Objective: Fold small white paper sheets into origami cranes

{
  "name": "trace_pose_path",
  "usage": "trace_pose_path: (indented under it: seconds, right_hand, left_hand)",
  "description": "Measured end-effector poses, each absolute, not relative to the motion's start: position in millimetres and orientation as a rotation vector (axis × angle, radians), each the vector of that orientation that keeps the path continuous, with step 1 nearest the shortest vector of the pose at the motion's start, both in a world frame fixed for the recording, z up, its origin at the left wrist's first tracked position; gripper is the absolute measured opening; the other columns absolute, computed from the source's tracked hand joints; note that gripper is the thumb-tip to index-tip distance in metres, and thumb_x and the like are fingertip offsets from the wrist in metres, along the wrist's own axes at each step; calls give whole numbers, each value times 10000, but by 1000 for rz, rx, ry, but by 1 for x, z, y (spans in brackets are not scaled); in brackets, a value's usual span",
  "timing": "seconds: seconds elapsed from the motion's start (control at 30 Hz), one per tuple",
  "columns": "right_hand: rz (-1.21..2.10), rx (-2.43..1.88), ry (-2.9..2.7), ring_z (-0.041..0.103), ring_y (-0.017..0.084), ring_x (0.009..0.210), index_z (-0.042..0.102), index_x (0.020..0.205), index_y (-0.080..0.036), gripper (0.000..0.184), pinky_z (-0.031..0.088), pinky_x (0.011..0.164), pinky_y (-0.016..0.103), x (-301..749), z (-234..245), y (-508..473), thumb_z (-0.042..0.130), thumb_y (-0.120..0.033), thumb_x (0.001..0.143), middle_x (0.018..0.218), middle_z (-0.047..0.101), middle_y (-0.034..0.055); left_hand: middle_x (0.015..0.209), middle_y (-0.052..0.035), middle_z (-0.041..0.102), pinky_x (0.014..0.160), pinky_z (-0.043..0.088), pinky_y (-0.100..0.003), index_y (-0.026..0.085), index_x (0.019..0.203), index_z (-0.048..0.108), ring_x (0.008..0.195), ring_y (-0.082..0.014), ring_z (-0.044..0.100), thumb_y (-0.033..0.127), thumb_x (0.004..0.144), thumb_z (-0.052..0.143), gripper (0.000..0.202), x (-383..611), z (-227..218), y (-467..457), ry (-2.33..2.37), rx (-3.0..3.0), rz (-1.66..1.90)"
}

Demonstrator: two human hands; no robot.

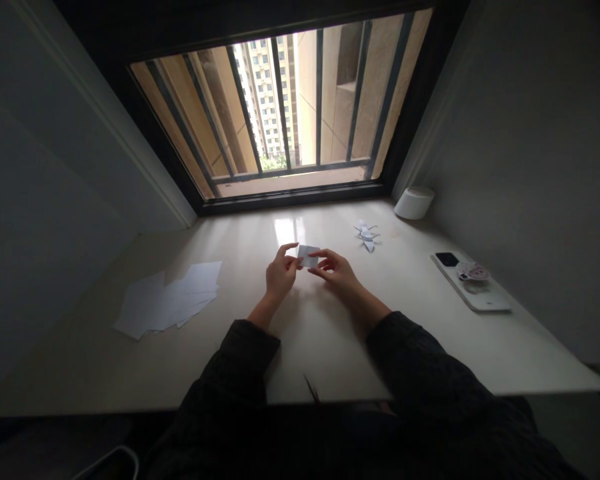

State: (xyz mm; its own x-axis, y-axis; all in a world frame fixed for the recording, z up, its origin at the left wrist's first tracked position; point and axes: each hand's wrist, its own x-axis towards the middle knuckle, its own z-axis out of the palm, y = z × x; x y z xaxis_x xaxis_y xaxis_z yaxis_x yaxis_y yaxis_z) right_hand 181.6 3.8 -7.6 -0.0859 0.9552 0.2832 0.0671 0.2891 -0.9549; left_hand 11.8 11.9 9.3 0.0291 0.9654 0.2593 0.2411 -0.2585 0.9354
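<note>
Both my hands meet over the middle of the pale desk (330, 333), pinching a small folded piece of white paper (309, 255). My left hand (281, 273) grips its left edge with thumb and fingers closed. The paper's right side is pinched in the fingers of my right hand (336, 268). The paper is lifted slightly above the desk surface. Dark sleeves cover both forearms.
A loose spread of white paper sheets (170, 300) lies at the left. A folded paper crane (367, 235) sits at the back right, a white round container (414, 202) beyond it. A white phone (473, 280) lies at the right. A barred window (285, 107) is ahead.
</note>
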Motion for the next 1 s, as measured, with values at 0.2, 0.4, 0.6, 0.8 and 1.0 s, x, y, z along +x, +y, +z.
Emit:
trace_pose_path:
  seconds: [0.2,0.4,0.6,0.8,1.0]
  right_hand:
    - [973,-1055,-1486,597,153,622,675,981,-235,404,468,562,285,182,-10,5,748,-457,651,810,688,32]
    - [874,-1120,-1456,598,165,633,719,848,-229,326,456,589,305,184,-10,6,746,-487,651,836,706,48]
    - [835,-1113,-1315,625,205,716,750,727,-233,242,457,640,323,184,-11,6,734,-468,673,780,718,50]
    - [873,-1087,-1176,619,189,675,731,664,-209,239,462,637,311,183,-12,7,743,-448,661,727,703,41]
    - [861,-1077,-1128,588,159,618,713,637,-190,254,444,596,285,181,-9,5,751,-441,654,641,662,20]
  left_hand:
    - [725,4,705,623,402,-250,297,1109,626,637,-171,619,252,814,588,301,11,13,9,1391,1847,1198]
    - [712,8,700,633,408,-256,297,1105,646,611,-163,605,203,810,562,321,14,10,8,1380,1827,1190]
    - [748,-11,701,690,477,-277,267,1224,573,694,-171,650,295,811,607,415,18,6,9,1164,1589,1252]
    - [844,-54,721,732,511,-283,198,1145,618,772,-172,669,379,773,671,417,26,5,9,940,1411,1244]
    - [939,-74,729,769,520,-306,178,944,716,814,-178,672,360,666,768,336,29,-1,11,946,1338,1328]
